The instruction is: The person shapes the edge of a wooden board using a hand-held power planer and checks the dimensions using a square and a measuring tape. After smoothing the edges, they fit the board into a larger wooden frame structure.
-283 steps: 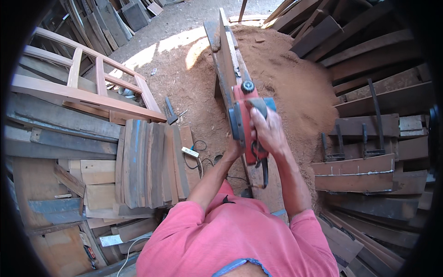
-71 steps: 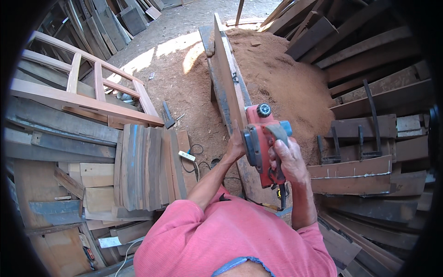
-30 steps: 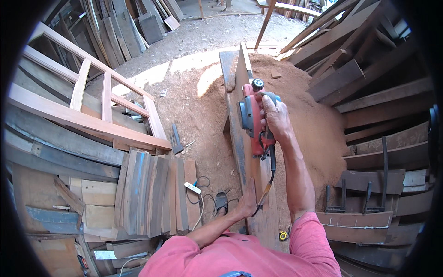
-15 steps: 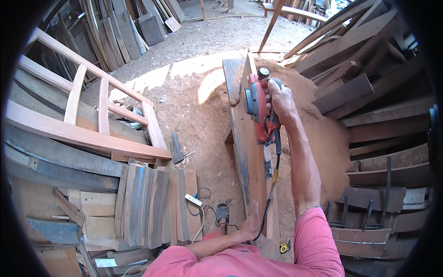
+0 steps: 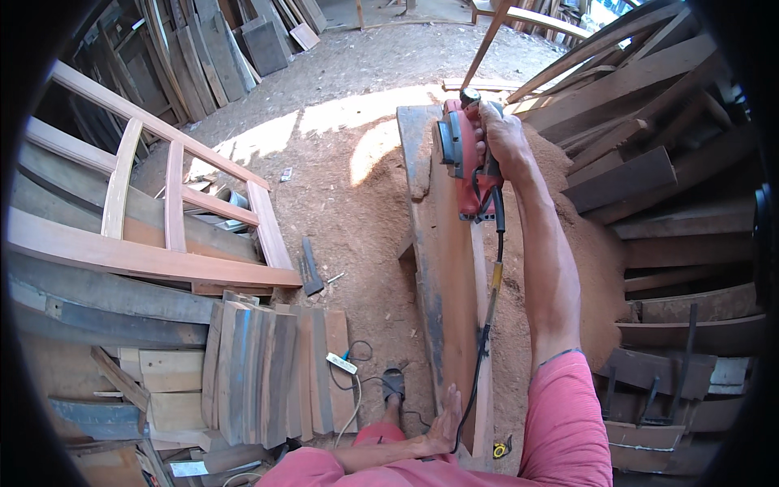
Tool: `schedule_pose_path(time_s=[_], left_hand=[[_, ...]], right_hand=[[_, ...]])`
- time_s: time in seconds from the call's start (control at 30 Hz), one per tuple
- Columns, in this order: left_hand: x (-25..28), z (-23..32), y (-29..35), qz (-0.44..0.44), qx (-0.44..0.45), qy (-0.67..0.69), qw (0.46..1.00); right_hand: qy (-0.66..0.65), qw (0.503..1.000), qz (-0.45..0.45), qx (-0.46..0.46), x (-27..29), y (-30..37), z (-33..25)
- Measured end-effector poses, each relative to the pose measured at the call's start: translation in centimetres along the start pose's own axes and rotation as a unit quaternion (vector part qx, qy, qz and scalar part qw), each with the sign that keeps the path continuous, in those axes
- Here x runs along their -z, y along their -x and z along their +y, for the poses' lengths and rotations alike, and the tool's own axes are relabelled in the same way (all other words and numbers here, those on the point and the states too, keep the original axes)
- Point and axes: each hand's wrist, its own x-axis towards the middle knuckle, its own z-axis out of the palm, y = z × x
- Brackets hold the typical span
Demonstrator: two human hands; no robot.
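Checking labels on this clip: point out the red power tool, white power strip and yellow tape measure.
Red power tool (image 5: 466, 177): head view, on its red body.
White power strip (image 5: 342, 364): head view, middle of its casing.
Yellow tape measure (image 5: 500, 450): head view, on its yellow case.

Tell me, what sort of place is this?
Probably a woodworking shop: the right hand grips a red power tool, apparently a planer, at a long board; sawdust is heaped to the right, and cut planks are stacked at left.
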Motion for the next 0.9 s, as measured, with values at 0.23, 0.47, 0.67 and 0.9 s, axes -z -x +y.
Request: schedule_pose_path(time_s=[0.23, 0.47, 0.67, 0.9], left_hand=[[-0.5, 0.6, -0.3, 0.002, 0.038, 0.050, 0.998], [0.8, -1.2, -2.2, -0.004, 0.045, 0.039, 0.998], [1.7, -1.9, -3.3, 0.000, 0.036, 0.043, 0.998], [1.4, -2.0, -3.3, 0.005, 0.016, 0.043, 0.999]], right_hand=[[0.021, 1.000, 0.021, 0.003, -0.3, -6.0, 0.0], [0.013, 1.000, 0.023, 0.001, -2.0, -10.5, -1.1], [-0.027, 0.999, 0.031, 0.034, -0.9, -13.8, -0.4], [-0.122, 0.992, -0.030, -0.008, 5.3, 4.5, -0.2]])
